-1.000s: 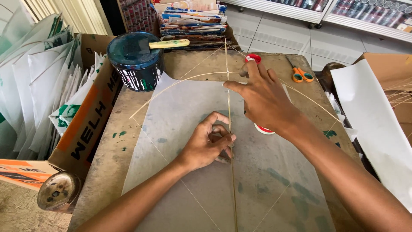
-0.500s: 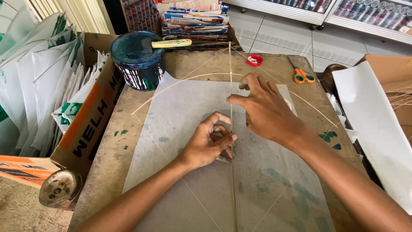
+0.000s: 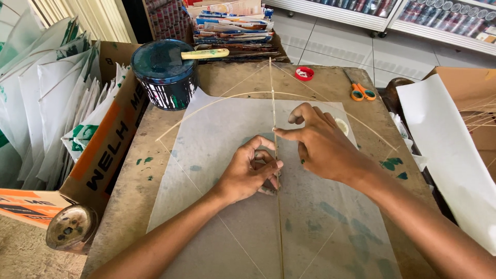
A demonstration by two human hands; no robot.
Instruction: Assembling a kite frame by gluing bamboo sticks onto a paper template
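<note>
A thin translucent paper sheet (image 3: pixel 217 155) lies on a worn, paint-stained table (image 3: pixel 134 191). A straight thin spine stick (image 3: pixel 270 88) runs down its middle, and a bowed stick (image 3: pixel 217 101) arcs across the top, with fine strings to the corners. My left hand (image 3: pixel 250 173) is curled at the spine's middle, thumb and fingers pinched against the stick, with a small scrap under it. My right hand (image 3: pixel 323 147) rests just right of the spine with fingers spread and its thumb tip touching the stick a little above the left hand.
A dark paint-smeared can (image 3: pixel 164 77) with a brush (image 3: pixel 205 53) on top stands at the back left. Orange-handled scissors (image 3: pixel 361 92) and a red round lid (image 3: pixel 304 73) lie at the back. A cardboard box (image 3: pixel 111 150) of white kites is left, white paper (image 3: pixel 444 139) right.
My right hand has drawn back toward me from the far part of the sheet to the spine beside the left hand. The left hand stays at the same spot.
</note>
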